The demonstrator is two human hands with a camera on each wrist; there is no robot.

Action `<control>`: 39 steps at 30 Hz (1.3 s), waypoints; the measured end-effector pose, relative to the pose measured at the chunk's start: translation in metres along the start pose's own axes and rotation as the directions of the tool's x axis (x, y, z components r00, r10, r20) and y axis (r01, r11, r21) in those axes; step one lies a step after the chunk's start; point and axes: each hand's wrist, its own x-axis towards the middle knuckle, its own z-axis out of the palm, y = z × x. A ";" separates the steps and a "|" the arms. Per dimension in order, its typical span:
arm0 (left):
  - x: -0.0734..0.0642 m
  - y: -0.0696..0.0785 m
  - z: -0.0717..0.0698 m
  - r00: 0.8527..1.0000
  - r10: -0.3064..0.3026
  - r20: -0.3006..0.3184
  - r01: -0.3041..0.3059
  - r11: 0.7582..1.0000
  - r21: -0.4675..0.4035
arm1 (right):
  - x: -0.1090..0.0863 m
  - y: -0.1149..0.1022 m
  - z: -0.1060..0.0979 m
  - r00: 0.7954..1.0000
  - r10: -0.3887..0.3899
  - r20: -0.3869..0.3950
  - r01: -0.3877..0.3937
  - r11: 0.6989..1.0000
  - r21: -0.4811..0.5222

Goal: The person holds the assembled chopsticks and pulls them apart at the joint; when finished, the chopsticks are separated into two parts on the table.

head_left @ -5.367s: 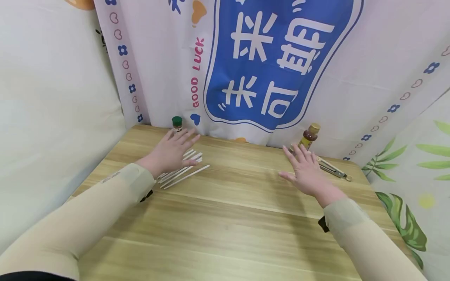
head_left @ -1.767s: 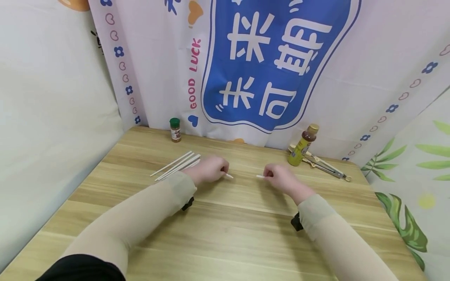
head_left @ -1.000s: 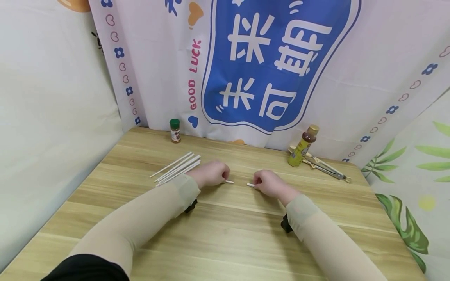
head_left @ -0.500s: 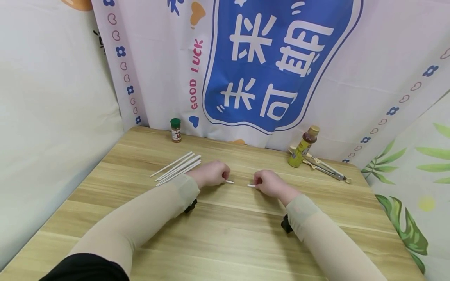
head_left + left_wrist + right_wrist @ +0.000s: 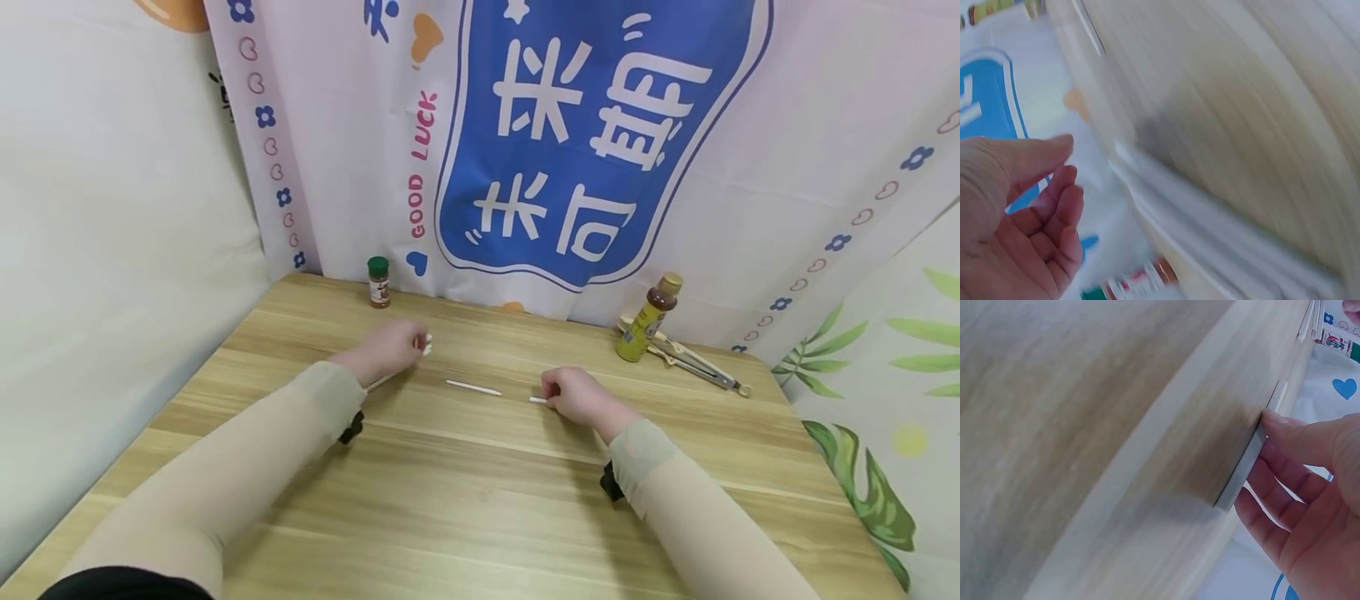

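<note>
- Head view: the left hand (image 5: 381,348) is over a bundle of white sticks (image 5: 428,350), largely covering it; a few stick ends show just past the fingers, and part of a stick shows below the hand. From here one cannot tell whether it touches them.
- Also in the head view, the right hand (image 5: 583,396) is lowered near the tabletop (image 5: 480,492), its thumb and fingers closed on a white stick whose tip (image 5: 537,400) points toward the left hand. Between the two hands a single white stick (image 5: 474,387) lies on the wood, apart from both.
- Behind them a green-capped jar (image 5: 379,285) stands near the back edge on the left; a yellow-labelled bottle (image 5: 642,327) stands on the right, with metal tongs (image 5: 703,369) lying beside and behind it. A printed cloth (image 5: 360,167) hangs at the back.
- Left wrist view: the left hand's fingers are loosely bent, with a small gap between thumb and fingertips and nothing between them. The bundle lies beside the hand, blurred; the jar shows at the bottom.
- Right wrist view: the right hand pinches its stick between thumb and fingers, low along the wood. The bundle and jar show in the far corner.
</note>
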 end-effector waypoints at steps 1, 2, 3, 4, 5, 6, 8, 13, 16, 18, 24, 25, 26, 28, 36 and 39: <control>-0.003 -0.006 -0.003 1.000 -0.018 -0.006 0.018 1.000 0.009 | 0.000 0.000 0.000 1.000 -0.001 -0.001 0.001 1.000 -0.002; -0.006 -0.012 -0.005 1.000 -0.027 -0.014 0.028 0.999 0.021 | 0.000 0.000 0.000 1.000 -0.006 -0.002 0.006 1.000 -0.002; -0.009 -0.018 -0.006 0.999 -0.036 -0.017 0.036 0.999 0.034 | 0.000 0.000 0.000 1.000 -0.005 -0.002 0.005 1.000 -0.001; -0.012 -0.023 -0.008 0.999 -0.040 -0.020 0.041 0.998 0.054 | 0.000 0.000 0.000 1.000 -0.003 0.000 0.003 1.000 -0.001; -0.016 -0.026 -0.009 0.999 -0.048 -0.016 0.049 0.996 0.069 | 0.000 0.000 0.000 1.000 0.001 0.002 -0.001 1.000 -0.001; -0.018 -0.029 -0.009 0.999 -0.051 -0.012 0.052 0.996 0.071 | 0.000 0.000 0.000 1.000 0.004 0.006 -0.004 1.000 0.000; -0.023 -0.033 -0.009 0.999 -0.053 -0.005 0.053 0.995 0.086 | 0.000 -0.001 0.000 1.000 0.011 0.013 -0.011 1.000 -0.002; -0.029 -0.036 -0.002 0.998 -0.059 0.016 0.057 0.990 0.126 | -0.001 -0.001 0.000 1.000 0.020 0.018 -0.020 1.000 -0.005; -0.031 -0.034 0.001 0.997 -0.068 0.029 0.063 0.989 0.134 | -0.001 0.000 0.000 1.000 0.018 0.016 -0.017 1.000 -0.003; -0.031 -0.032 0.003 0.996 -0.079 0.040 0.072 0.988 0.139 | 0.000 0.000 0.001 1.000 0.010 0.014 -0.010 1.000 -0.001; -0.029 -0.027 0.008 0.993 -0.101 0.065 0.088 0.980 0.177 | 0.000 0.002 0.002 1.000 -0.010 0.001 0.010 1.000 -0.004; -0.029 -0.026 0.009 0.994 -0.094 0.063 0.080 0.979 0.186 | 0.000 0.002 0.002 1.000 -0.010 0.002 0.010 1.000 -0.006; -0.028 -0.025 0.010 0.994 -0.089 0.062 0.075 0.978 0.193 | -0.001 0.002 0.001 1.000 -0.007 0.004 0.007 1.000 -0.006; -0.027 -0.022 0.011 0.995 -0.076 0.062 0.063 0.978 0.197 | -0.001 0.001 0.001 1.000 0.000 0.009 0.000 1.000 -0.006; -0.021 -0.006 0.005 0.996 -0.049 0.072 0.041 0.993 0.110 | -0.002 0.002 0.001 1.000 -0.005 0.009 0.005 1.000 -0.013; -0.017 0.006 0.002 0.997 -0.030 0.071 0.023 0.994 0.105 | -0.002 0.002 -0.001 1.000 0.006 0.015 -0.006 1.000 -0.006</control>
